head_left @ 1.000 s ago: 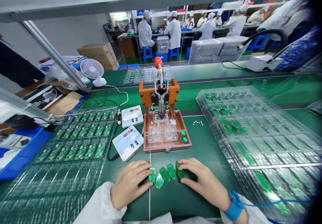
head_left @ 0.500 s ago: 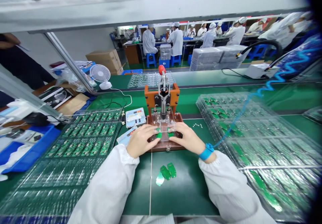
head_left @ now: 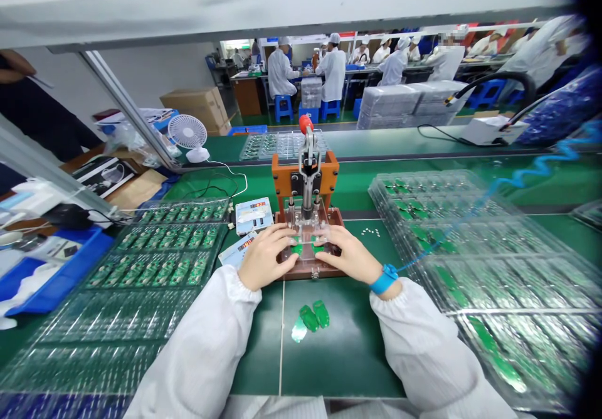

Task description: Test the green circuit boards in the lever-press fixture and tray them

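Both hands rest on the brown test fixture point(head_left: 308, 270) with the clear top block and red-knobbed lever point(head_left: 306, 124). My left hand point(head_left: 266, 256) presses a small green circuit board point(head_left: 297, 249) into the fixture's left nest with its fingertips. My right hand point(head_left: 347, 254), with a blue wrist strap point(head_left: 384, 279), does the same with a second green board point(head_left: 318, 249) on the right nest. Three more green boards point(head_left: 310, 318) lie loose on the green mat in front of the fixture, between my sleeves.
Clear trays of green boards point(head_left: 160, 249) lie on the left, stacked clear trays point(head_left: 470, 243) on the right. Two small meters point(head_left: 253, 213) sit left of the fixture. A white fan point(head_left: 188, 133), blue bin point(head_left: 51, 275) and other workers in white stand further off.
A second ago both hands lay on the mat among five loose boards. Each took one board and carried it up to the fixture. Three boards stay on the mat.
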Motion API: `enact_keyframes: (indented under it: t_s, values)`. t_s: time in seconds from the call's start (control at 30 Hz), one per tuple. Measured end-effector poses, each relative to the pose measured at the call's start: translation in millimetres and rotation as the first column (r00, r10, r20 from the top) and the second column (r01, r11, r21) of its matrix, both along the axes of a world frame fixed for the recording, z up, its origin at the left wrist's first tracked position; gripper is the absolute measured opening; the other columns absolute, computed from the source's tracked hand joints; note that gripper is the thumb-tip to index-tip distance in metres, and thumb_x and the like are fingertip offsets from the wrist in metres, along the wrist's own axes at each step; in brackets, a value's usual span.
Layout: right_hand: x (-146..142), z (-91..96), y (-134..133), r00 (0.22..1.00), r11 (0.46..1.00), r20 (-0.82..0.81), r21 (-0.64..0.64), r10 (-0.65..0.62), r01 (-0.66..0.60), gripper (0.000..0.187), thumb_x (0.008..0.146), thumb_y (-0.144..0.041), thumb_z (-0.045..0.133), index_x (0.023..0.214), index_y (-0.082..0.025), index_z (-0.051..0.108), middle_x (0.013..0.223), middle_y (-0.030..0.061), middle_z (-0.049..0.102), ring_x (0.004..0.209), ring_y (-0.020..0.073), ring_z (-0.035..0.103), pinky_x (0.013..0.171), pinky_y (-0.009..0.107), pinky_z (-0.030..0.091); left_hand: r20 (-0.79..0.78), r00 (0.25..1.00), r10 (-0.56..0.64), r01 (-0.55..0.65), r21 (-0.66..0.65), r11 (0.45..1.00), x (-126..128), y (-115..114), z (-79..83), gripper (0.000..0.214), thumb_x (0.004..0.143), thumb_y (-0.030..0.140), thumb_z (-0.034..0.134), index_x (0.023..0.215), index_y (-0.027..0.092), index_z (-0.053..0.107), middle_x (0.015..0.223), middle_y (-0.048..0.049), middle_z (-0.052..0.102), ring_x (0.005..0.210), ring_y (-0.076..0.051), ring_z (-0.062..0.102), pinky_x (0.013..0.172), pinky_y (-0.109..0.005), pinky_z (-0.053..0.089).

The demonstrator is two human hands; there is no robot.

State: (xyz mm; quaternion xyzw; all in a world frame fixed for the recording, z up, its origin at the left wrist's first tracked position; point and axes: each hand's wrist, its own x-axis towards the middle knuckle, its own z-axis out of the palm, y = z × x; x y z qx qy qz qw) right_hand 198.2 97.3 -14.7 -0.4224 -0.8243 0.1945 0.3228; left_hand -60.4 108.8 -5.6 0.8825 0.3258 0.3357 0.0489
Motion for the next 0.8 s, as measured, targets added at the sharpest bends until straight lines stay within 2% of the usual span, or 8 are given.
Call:
enact_keyframes:
  t_s: [0.13, 0.33, 0.43, 0.5, 0.6, 0.67, 0.73, 0.8]
  values:
    - [-3, 0.0, -4, 1.000, 1.000, -0.013, 0.010, -0.005, 0.005, 0.018, 0.093, -0.030, 0.071, 0.107, -0.021, 0.074, 0.129, 0.0099, 0.074, 0.131, 0.0279, 0.060, 0.113, 0.050, 0.051, 0.024, 1.000, 0.007, -0.007, -0.013, 1.000, 1, -1, -3.7, 0.014, 0.091, 0.020, 0.066, 0.104, 0.019, 0.070, 0.118, -0.0062, 0.075, 0.123, -0.029, 0.061, 0.108, -0.051, 0.050]
    - [5, 5.5, -22, 0.991, 0.992, -0.094, 0.081, -0.090, 0.098, 0.021, 0.091, -0.033, 0.072, 0.111, -0.026, 0.077, 0.138, 0.0077, 0.070, 0.137, 0.0298, 0.057, 0.116, 0.053, 0.048, 0.099, 0.992, 0.082, -0.085, 0.025, 0.996, -4, -20, -6.9, 0.018, 0.097, 0.024, 0.063, 0.113, 0.018, 0.069, 0.130, -0.0120, 0.067, 0.125, -0.029, 0.059, 0.104, -0.049, 0.052]
    - [16, 23.2, -22, 0.941, 0.953, -0.230, 0.122, -0.246, 0.279, 0.022, 0.098, -0.034, 0.062, 0.113, -0.024, 0.074, 0.125, 0.0106, 0.075, 0.120, 0.0274, 0.068, 0.107, 0.051, 0.054, 0.266, 0.960, 0.085, -0.100, 0.044, 0.994, 5, -40, -7.0, 0.009, 0.096, 0.021, 0.060, 0.101, 0.018, 0.067, 0.101, -0.0091, 0.072, 0.096, -0.022, 0.066, 0.083, -0.038, 0.056]
    - [19, 46.1, -14, 0.883, 0.910, -0.333, 0.138, -0.329, 0.391, 0.025, 0.102, -0.034, 0.053, 0.115, -0.023, 0.071, 0.118, 0.0100, 0.076, 0.112, 0.0249, 0.071, 0.100, 0.047, 0.058, 0.256, 0.965, -0.052, 0.037, 0.065, 0.997, 24, -58, -9.9, 0.009, 0.096, 0.020, 0.057, 0.092, 0.019, 0.066, 0.085, -0.0052, 0.071, 0.082, -0.019, 0.066, 0.073, -0.036, 0.054]
    - [9, 93.7, 14, 0.835, 0.880, -0.456, 0.196, -0.309, 0.433, 0.025, 0.103, -0.036, 0.053, 0.121, -0.025, 0.066, 0.126, 0.0071, 0.073, 0.120, 0.0221, 0.068, 0.099, 0.041, 0.059, -0.001, 0.929, -0.369, 0.369, 0.045, 0.928, 68, -90, -23.5, 0.018, 0.099, 0.028, 0.053, 0.090, 0.022, 0.068, 0.091, -0.0026, 0.076, 0.082, -0.019, 0.069, 0.069, -0.038, 0.055]
    - [-4, 127.4, 42, 0.833, 0.871, -0.510, 0.285, -0.216, 0.400, 0.028, 0.101, -0.038, 0.057, 0.125, -0.025, 0.065, 0.132, 0.0065, 0.070, 0.126, 0.0224, 0.064, 0.104, 0.042, 0.056, -0.233, 0.803, -0.549, 0.571, 0.033, 0.820, 98, -115, -37.8, 0.022, 0.099, 0.037, 0.057, 0.085, 0.028, 0.070, 0.105, 0.0028, 0.077, 0.091, -0.016, 0.071, 0.073, -0.034, 0.060]
    - [-17, 156.4, 74, 0.850, 0.879, -0.488, 0.294, -0.199, 0.374, 0.036, 0.102, -0.043, 0.056, 0.131, -0.023, 0.062, 0.133, 0.0082, 0.070, 0.130, 0.0240, 0.062, 0.114, 0.046, 0.048, -0.494, 0.658, -0.568, 0.702, 0.130, 0.701, 118, -138, -52.8, 0.030, 0.105, 0.032, 0.048, 0.099, 0.042, 0.076, 0.128, 0.0110, 0.071, 0.124, -0.006, 0.062, 0.094, -0.017, 0.056]
    - [-28, 177.9, 106, 0.876, 0.943, -0.422, 0.122, -0.234, 0.310, 0.047, 0.101, -0.054, 0.054, 0.126, -0.016, 0.064, 0.118, 0.0107, 0.075, 0.122, 0.0262, 0.066, 0.113, 0.051, 0.047, -0.662, 0.604, -0.443, 0.729, 0.236, 0.642, 127, -155, -64.6, 0.043, 0.107, 0.033, 0.035, 0.121, 0.051, 0.072, 0.144, 0.0182, 0.058, 0.142, 0.002, 0.044, 0.106, -0.005, 0.043]
